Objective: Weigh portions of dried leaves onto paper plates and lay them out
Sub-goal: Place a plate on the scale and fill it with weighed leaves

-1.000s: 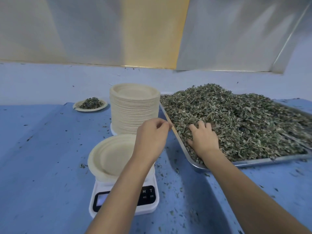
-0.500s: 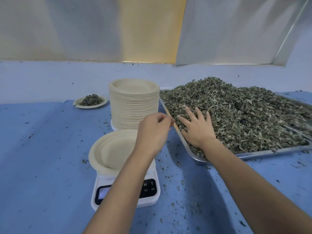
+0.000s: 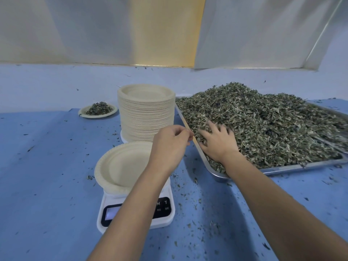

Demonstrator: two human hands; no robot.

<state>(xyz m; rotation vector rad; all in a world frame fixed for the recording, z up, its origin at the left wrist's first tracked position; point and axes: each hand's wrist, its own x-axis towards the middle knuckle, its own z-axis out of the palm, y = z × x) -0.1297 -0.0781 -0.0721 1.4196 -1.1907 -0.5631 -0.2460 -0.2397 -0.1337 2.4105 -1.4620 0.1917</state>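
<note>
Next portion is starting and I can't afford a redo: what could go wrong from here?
1. The right hand digs into the heaped dried green leaves right beside the rim of the shiny metal tray; leaves may spill onto the blue table, already littered with bits.
2. The left forearm crosses the white digital scale, hiding part of its display and passing over the empty round paper plate; a brush could skew the reading.

You have open tabletop left of the scale. Behind it stands the plate stack; rightward, the tray.
</note>
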